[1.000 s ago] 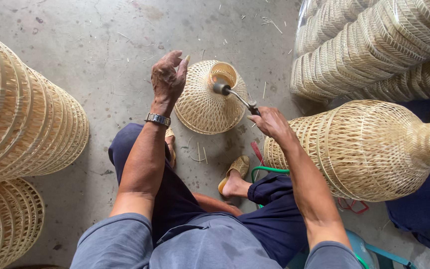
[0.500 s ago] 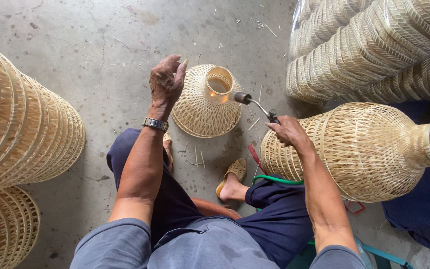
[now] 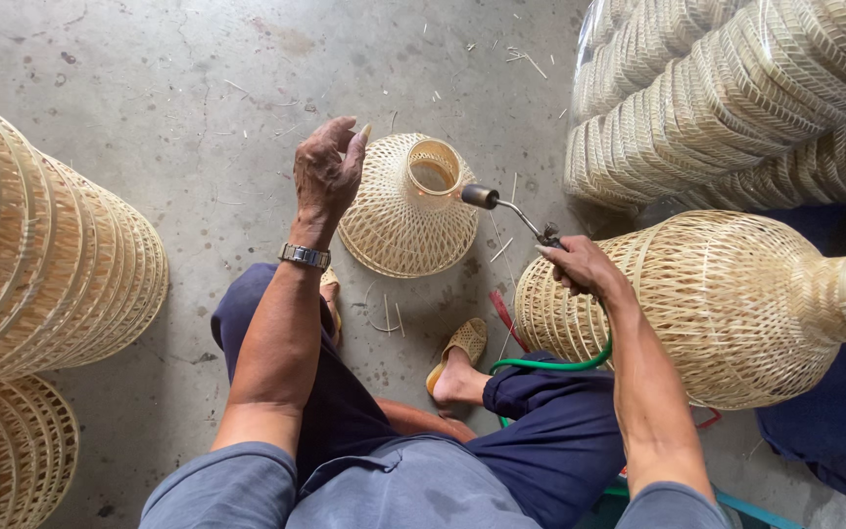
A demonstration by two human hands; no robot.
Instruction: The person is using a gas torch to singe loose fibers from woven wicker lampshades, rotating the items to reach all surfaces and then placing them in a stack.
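Woven bamboo forms the small bell-shaped lampshade (image 3: 408, 211) standing on the concrete floor (image 3: 149, 127) in front of the seated person, its narrow round neck pointing up and tilted slightly toward the right. The left hand (image 3: 327, 171) is open, fingers extended and close together, with the fingertips resting against the upper left flank of the lampshade; it grips nothing. A metal wristwatch (image 3: 305, 256) sits on the left wrist. The right hand (image 3: 580, 264) is closed around the handle of a gas torch (image 3: 511, 208), whose thin bent tube runs up and left to a dark nozzle positioned just beside the right rim of the lampshade neck. A green hose (image 3: 550, 364) loops from below the right hand down across the dark blue trousers. A large vase-shaped woven basket (image 3: 727, 309) lies on its side to the right, directly behind the right hand. Stacks of woven shades (image 3: 736, 88) fill the upper right corner, and further stacked woven pieces (image 3: 41, 255) stand at the left edge.
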